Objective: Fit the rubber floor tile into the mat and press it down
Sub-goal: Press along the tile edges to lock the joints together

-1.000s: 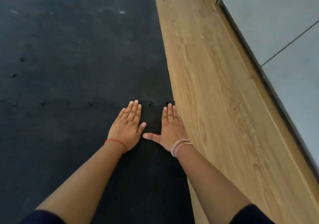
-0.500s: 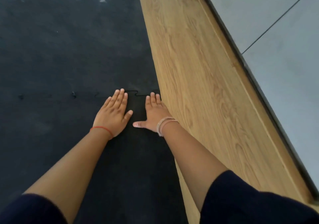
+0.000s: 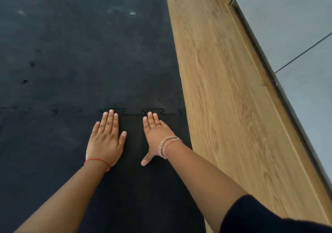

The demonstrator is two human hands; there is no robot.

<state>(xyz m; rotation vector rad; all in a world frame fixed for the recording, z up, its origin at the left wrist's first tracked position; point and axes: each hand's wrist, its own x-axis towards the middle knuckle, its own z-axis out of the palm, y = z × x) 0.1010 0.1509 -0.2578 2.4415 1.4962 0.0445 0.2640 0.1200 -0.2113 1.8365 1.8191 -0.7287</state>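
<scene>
A black rubber floor tile (image 3: 134,188) lies flat at the right edge of the black rubber mat (image 3: 80,53). Its far edge meets the mat along a jigsaw-toothed seam (image 3: 133,112). My left hand (image 3: 106,139) rests palm down on the tile's left part, fingers together, fingertips just short of the seam. My right hand (image 3: 155,134) also lies flat on the tile, fingers toward the seam, thumb stretched back toward me. Neither hand holds anything.
A light wooden floor strip (image 3: 224,89) runs along the mat's right side. Beyond it a dark rail (image 3: 269,67) borders a grey wall panel (image 3: 296,26). More toothed seams (image 3: 53,109) show faintly in the mat to the left.
Both hands have stayed flat on the tile but now lie farther apart, exposing more of the toothed seam between them. The view has shifted.
</scene>
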